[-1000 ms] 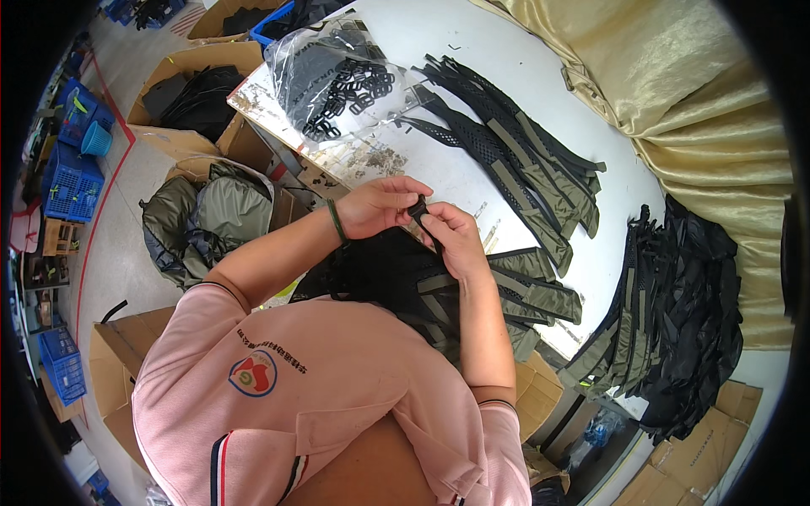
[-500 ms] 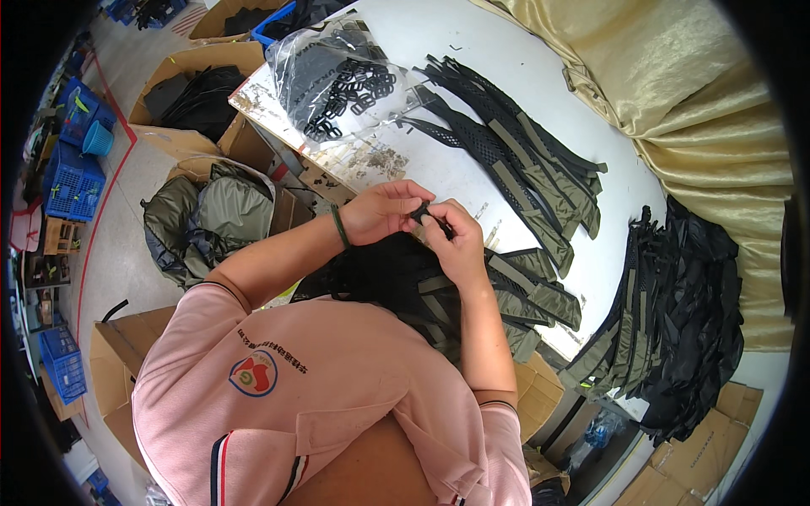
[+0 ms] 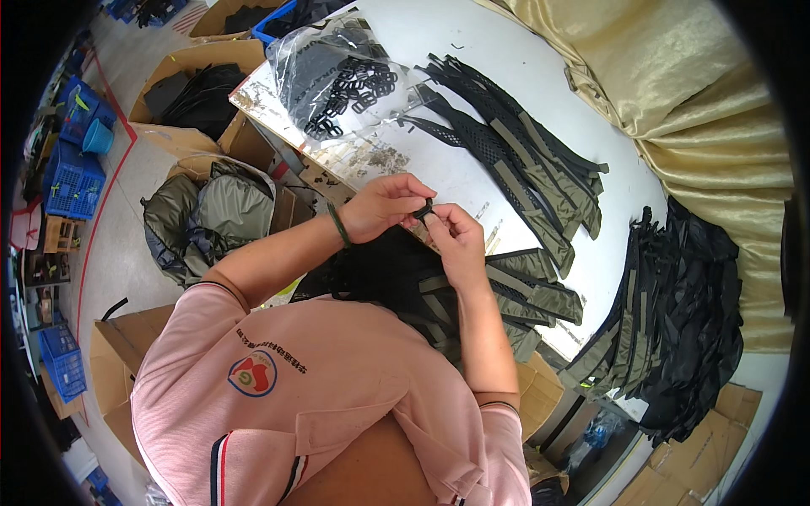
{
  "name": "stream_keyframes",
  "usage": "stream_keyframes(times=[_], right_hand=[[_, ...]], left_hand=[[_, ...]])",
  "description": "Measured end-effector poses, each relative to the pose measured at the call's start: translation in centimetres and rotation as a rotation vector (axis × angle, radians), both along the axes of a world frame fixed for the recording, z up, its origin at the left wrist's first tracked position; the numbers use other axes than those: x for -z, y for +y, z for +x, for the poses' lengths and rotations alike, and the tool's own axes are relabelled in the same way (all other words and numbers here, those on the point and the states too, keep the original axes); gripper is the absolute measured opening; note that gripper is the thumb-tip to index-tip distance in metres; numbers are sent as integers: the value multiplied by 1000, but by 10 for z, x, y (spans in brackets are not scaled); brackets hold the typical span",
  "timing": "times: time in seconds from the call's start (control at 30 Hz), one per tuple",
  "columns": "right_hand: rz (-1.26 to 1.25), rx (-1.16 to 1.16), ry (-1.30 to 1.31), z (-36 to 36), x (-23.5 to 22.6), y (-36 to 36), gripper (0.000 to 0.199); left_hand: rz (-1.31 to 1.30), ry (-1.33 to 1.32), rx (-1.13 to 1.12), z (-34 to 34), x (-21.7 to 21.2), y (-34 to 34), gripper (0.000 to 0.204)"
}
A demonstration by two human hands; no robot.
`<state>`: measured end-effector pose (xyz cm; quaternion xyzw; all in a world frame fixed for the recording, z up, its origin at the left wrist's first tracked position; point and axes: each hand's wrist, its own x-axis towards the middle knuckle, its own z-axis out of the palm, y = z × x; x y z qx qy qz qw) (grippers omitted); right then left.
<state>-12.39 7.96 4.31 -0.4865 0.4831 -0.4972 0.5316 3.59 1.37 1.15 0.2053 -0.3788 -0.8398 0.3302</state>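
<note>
Left hand [image 3: 384, 205] and right hand [image 3: 456, 240] both pinched on small black buckle [image 3: 424, 208], above dark backpack [image 3: 396, 270] on desk [image 3: 472, 76].

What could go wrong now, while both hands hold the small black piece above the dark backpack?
1. The small black piece is pinched only by fingertips of the left hand and right hand; it may slip into the dark backpack and be hard to see.
2. The clear bag of black buckles lies near the table edge and might slide off.
</note>
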Motion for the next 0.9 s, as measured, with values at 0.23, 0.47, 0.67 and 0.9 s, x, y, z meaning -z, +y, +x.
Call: stream_keyframes(times=[0.23,0.47,0.67,0.9], right_hand=[[-331,278,361,10,7,-3,4],[-448,464,539,22,-2,-1,8],[-15,120,96,-9,-13,0,9],[26,65,22,-16,2,-2,13]], left_hand=[[133,91,19,-4,-2,-1,16],[186,211,-69,-18,-8,14,21],[-25,54,-76,-20,-15,6,15],[-66,7,16,-9,-5,-7,14]])
